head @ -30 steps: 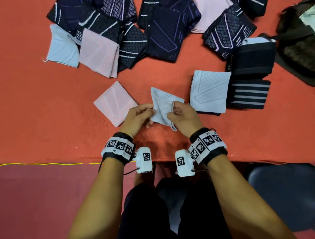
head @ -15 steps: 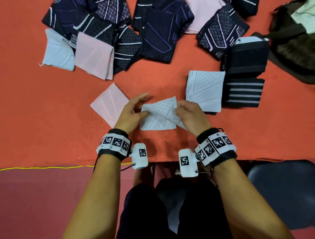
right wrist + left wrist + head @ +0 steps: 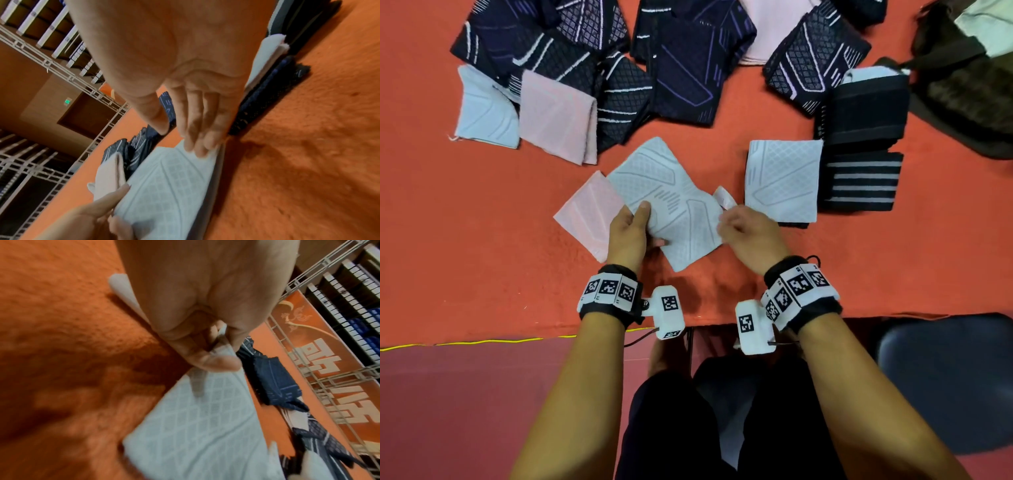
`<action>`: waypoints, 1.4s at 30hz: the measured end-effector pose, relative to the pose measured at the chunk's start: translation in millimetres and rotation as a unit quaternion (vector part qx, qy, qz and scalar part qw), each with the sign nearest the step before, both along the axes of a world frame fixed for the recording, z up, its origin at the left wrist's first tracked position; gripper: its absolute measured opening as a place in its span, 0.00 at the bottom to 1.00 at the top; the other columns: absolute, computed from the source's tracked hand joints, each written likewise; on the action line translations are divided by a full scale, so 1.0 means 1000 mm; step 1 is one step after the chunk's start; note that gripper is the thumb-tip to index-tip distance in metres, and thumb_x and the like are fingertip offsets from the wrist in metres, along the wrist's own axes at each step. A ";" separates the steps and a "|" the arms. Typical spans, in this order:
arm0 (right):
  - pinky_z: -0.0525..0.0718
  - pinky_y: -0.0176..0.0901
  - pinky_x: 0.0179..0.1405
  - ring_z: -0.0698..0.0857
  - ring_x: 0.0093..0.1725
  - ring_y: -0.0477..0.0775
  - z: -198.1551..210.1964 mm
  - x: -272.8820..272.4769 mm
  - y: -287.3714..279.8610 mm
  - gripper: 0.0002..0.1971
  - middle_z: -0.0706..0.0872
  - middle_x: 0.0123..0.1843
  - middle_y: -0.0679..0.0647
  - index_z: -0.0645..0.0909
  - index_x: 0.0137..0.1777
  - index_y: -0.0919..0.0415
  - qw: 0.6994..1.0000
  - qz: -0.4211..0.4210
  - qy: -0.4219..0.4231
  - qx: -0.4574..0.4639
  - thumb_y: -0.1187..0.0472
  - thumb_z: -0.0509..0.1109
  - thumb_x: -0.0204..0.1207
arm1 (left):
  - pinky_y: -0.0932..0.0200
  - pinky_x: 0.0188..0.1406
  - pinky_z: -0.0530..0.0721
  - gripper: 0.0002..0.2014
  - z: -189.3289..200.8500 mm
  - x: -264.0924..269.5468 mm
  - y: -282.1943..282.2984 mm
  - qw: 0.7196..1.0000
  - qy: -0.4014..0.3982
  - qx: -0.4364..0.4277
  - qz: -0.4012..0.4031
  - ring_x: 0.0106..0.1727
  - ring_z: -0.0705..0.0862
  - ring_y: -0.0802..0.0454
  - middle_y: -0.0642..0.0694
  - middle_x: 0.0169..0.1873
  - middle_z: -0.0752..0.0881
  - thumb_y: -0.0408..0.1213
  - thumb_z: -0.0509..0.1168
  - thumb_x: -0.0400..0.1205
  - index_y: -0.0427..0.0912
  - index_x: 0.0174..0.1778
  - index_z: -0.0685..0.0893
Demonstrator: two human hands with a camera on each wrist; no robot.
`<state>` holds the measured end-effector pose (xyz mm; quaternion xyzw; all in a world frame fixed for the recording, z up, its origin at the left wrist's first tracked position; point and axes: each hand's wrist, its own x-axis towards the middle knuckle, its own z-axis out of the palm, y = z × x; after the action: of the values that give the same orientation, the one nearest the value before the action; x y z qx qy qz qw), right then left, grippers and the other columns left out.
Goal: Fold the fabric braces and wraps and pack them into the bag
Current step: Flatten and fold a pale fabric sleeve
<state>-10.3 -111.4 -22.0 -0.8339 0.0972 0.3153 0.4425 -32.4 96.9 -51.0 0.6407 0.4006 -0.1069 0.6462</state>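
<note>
A pale blue-white brace [image 3: 671,209] with a diamond weave lies spread out on the orange cloth between my hands. My left hand [image 3: 642,219] pinches its left edge, thumb on top; the left wrist view shows the hand [image 3: 218,353] and the fabric [image 3: 195,434] caught between thumb and fingers. My right hand [image 3: 726,222] is at the brace's right edge. In the right wrist view its fingers [image 3: 197,146] are nearly straight, tips touching the edge of the brace [image 3: 168,186], thumb apart. A dark brown bag [image 3: 962,89] sits at the far right.
A folded pink brace [image 3: 585,216] lies under the spread one's left side. A folded white brace [image 3: 782,178] and black striped wraps [image 3: 861,181] are stacked to the right. Several navy, pink and pale braces [image 3: 681,68] lie at the back. The table edge [image 3: 517,341] is near my wrists.
The pale brace was bunched between both hands; now it is opened out flat and reaches up and left over the pink one. My hands have moved apart.
</note>
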 end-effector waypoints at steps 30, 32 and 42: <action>0.88 0.58 0.46 0.88 0.42 0.61 -0.005 -0.021 -0.008 0.06 0.89 0.39 0.59 0.82 0.46 0.63 0.994 0.024 0.061 -0.082 0.61 0.68 0.75 | 0.68 0.14 0.68 0.12 0.004 -0.046 -0.001 0.986 0.112 -0.055 -0.113 0.14 0.73 0.58 0.51 0.18 0.81 0.29 0.65 0.85 0.40 0.34 0.80; 0.86 0.56 0.48 0.87 0.46 0.62 -0.001 -0.017 -0.019 0.10 0.90 0.42 0.62 0.85 0.46 0.70 0.989 0.044 0.067 -0.126 0.61 0.69 0.75 | 0.69 0.14 0.69 0.10 0.004 -0.047 0.002 0.982 0.128 -0.066 -0.122 0.17 0.77 0.57 0.48 0.19 0.83 0.30 0.65 0.84 0.38 0.36 0.83; 0.87 0.56 0.48 0.87 0.44 0.64 0.002 -0.010 -0.045 0.09 0.90 0.41 0.62 0.84 0.47 0.69 0.974 0.014 0.078 -0.213 0.63 0.67 0.75 | 0.64 0.15 0.63 0.15 0.009 -0.031 0.007 0.996 0.052 0.002 -0.073 0.18 0.70 0.52 0.44 0.20 0.78 0.42 0.68 0.83 0.41 0.31 0.83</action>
<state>-20.0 -156.5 -19.8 -0.8831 0.1841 0.3576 0.2416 -63.0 104.3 -42.0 0.6630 0.3856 -0.1863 0.6141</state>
